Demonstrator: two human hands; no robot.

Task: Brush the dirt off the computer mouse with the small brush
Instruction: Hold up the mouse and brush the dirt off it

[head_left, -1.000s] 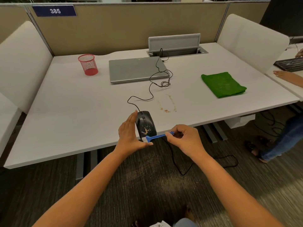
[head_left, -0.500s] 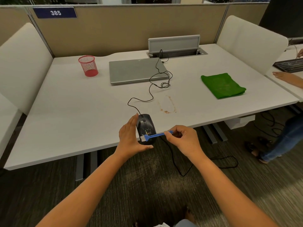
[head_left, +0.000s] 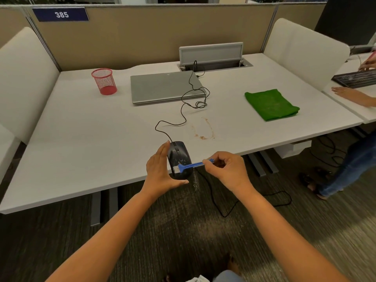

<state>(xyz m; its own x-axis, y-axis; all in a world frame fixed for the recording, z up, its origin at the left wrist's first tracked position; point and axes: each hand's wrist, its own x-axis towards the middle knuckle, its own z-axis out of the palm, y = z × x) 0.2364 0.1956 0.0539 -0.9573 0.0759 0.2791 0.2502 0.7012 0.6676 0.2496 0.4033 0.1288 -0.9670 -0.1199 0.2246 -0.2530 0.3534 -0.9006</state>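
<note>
I stand at a white desk (head_left: 81, 139) closed in by tan cubicle partitions, with dark carpet under its near edge. At that near edge, about midway along it, my left hand (head_left: 160, 171) cups the black wired computer mouse (head_left: 179, 157): fingers straight up along its left side, thumb curled under its rear end, which juts just past the edge. My right hand (head_left: 227, 169) pinches the handle of the small blue brush (head_left: 191, 165) between thumb and curled fingertips, holding it crosswise so the white bristles touch the mouse's rear half. A thin stream of fine dirt (head_left: 195, 183) falls from the mouse's right side toward the carpet. The mouse cable (head_left: 183, 110) loops back across the desk to an open cable hatch (head_left: 213, 58) at the far edge. A trail of brown crumbs (head_left: 203, 129) lies just beyond the mouse. Toward the far edge sit a closed grey laptop (head_left: 162, 86) and, to its left, a red mesh cup (head_left: 104, 81); a folded green cloth (head_left: 270, 103) lies near the right edge.
</note>
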